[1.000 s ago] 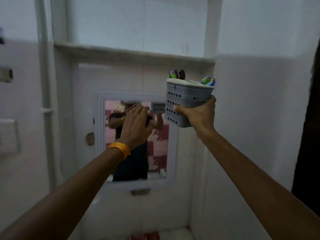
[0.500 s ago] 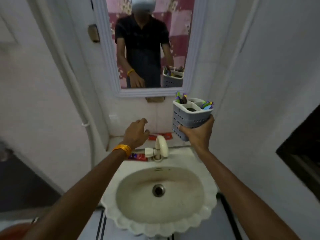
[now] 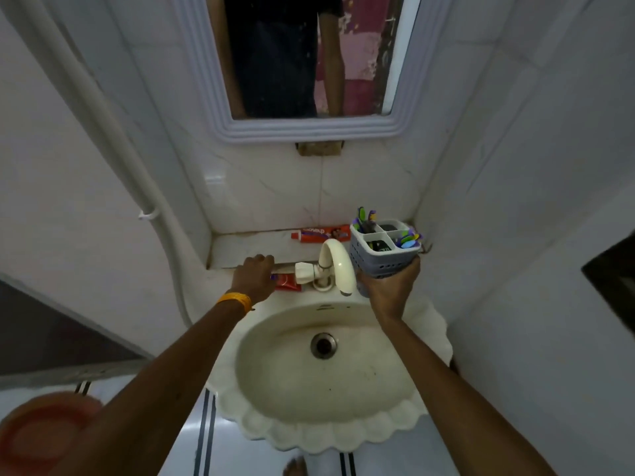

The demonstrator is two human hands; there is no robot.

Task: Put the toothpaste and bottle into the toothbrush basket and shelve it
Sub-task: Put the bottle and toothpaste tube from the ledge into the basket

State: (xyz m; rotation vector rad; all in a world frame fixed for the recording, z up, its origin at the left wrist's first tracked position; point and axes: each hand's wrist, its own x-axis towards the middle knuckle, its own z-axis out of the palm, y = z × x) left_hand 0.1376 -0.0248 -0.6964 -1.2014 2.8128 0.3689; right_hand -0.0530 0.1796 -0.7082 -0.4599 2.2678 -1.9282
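A grey perforated toothbrush basket with several compartments is held upright in my right hand, just right of the tap. Colourful toothbrushes stand in its back and right compartments. A red toothpaste tube lies on the basin's back rim, left of the tap. My left hand rests on its left end with fingers curled over it. A second red tube lies on the white ledge against the wall. I see no bottle.
A cream tap curves over the scalloped basin between my hands. A white-framed mirror hangs above and a white pipe runs down the left wall. An orange bucket stands at the lower left.
The view has dropped from the high shelf and mirror to the basin. My right hand lowered the basket beside the tap. My left hand came down onto the tube left of the tap.
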